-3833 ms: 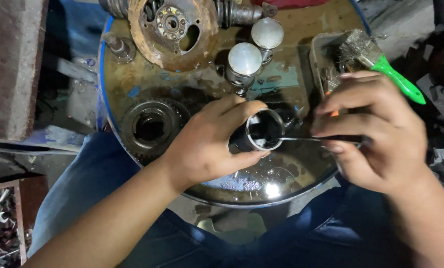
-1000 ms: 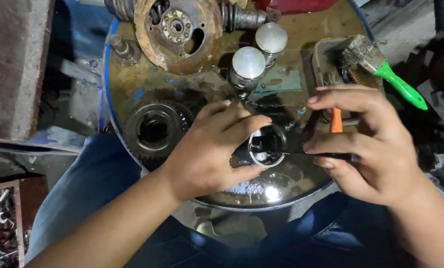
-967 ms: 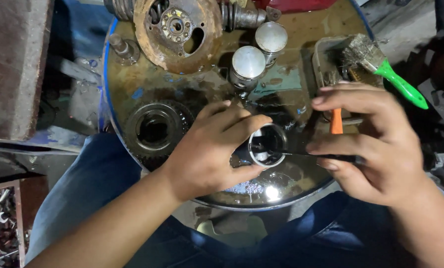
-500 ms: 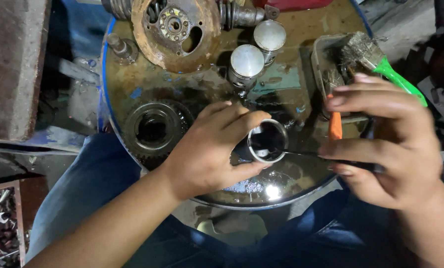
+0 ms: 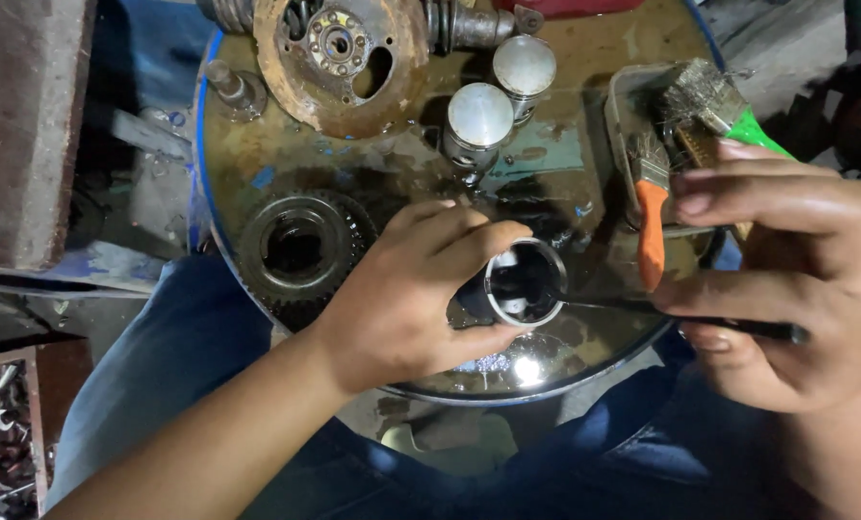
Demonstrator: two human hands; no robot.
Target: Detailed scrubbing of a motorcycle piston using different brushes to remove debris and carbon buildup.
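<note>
Open drum top [image 5: 584,332] lies between both hands; the gear [image 5: 295,252], two pistons [image 5: 480,116] and brush tray [image 5: 632,106] crowd the far side.

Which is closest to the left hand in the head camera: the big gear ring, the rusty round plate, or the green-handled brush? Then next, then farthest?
From the left hand:
1. Big gear ring, just to its left.
2. Rusty round plate, up at the top.
3. Green-handled brush, far right, past the right hand.

Beyond the metal sleeve [image 5: 525,282], the rusty flywheel plate [image 5: 339,53] is cropped at the frame's top; the thin tool's [image 5: 681,319] tip is lost inside the sleeve.
</note>
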